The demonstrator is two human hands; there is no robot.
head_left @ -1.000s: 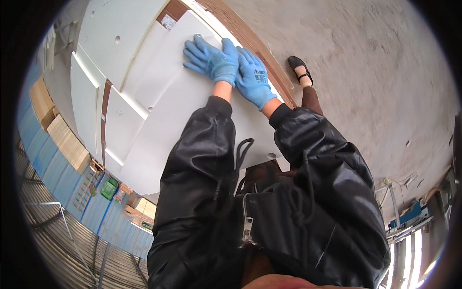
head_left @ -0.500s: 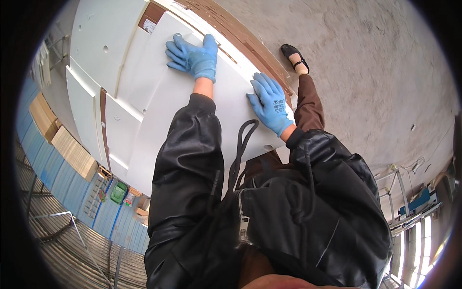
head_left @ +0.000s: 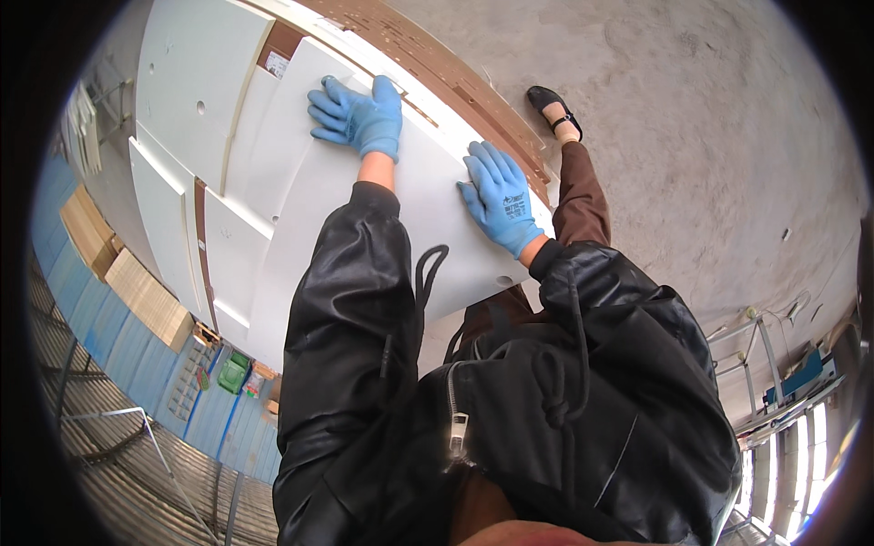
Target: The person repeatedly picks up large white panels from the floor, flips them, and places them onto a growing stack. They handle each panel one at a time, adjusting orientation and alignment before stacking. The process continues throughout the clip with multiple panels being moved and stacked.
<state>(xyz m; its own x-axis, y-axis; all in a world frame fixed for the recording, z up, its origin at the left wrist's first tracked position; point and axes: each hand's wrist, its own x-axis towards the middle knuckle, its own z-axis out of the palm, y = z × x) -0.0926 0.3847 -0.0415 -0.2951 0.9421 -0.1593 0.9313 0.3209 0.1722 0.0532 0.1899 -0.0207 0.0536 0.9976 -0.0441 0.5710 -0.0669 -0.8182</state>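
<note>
A large flat white panel (head_left: 364,227) lies on top of a stack in front of me, with a round hole near its close edge. My left hand (head_left: 358,118), in a blue glove, rests on the panel toward its far end, fingers spread and pointing left. Closer to the panel's right edge, my right hand (head_left: 501,200) lies palm down in a matching blue glove, its fingers stretched out. Neither hand is wrapped around anything; both press flat on the surface.
More white panels (head_left: 196,100) with small holes lie to the left. Brown boards (head_left: 428,55) run along the stack's far right side. Grey concrete floor (head_left: 692,155) spreads to the right, where my black shoe (head_left: 553,109) stands. A green bin (head_left: 233,373) is at the lower left.
Both hands have shifted slightly left relative to the view, staying flat on the panel. The left hand sits a little lower in the picture.
</note>
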